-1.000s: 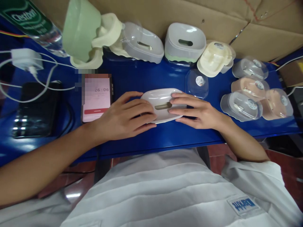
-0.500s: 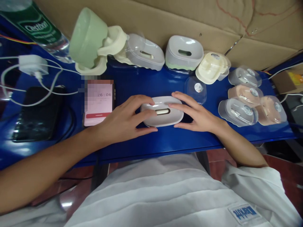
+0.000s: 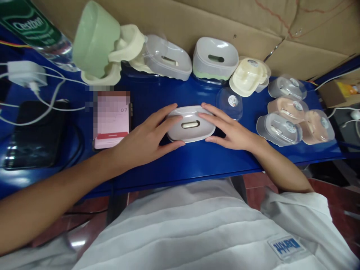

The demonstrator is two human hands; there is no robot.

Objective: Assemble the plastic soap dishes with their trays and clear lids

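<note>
A pale grey oval soap dish (image 3: 192, 134) lies on the blue table in front of me. A pale bar shows through the slot in its middle. My left hand (image 3: 150, 133) grips the dish's left end, with the thumb at the near edge and fingers over the rim. At the right end, my right hand (image 3: 232, 132) holds it the same way, fingertips on the inner slope and far rim. Just behind the right hand lies a clear plastic lid (image 3: 231, 105) with a round sticker.
Behind stand stacked green and cream pieces (image 3: 97, 41), two grey dishes (image 3: 216, 56) and a cream dish (image 3: 246, 78). Several lidded boxes (image 3: 281, 129) sit to the right. Left are a lit phone (image 3: 112, 120), a dark device (image 3: 36, 138), a charger (image 3: 26, 73) with cables, and a water bottle (image 3: 36, 30).
My left index finger has moved from beside the slot back toward the dish's left end, uncovering the slot. Both hands stay on the dish. The view has shifted slightly.
</note>
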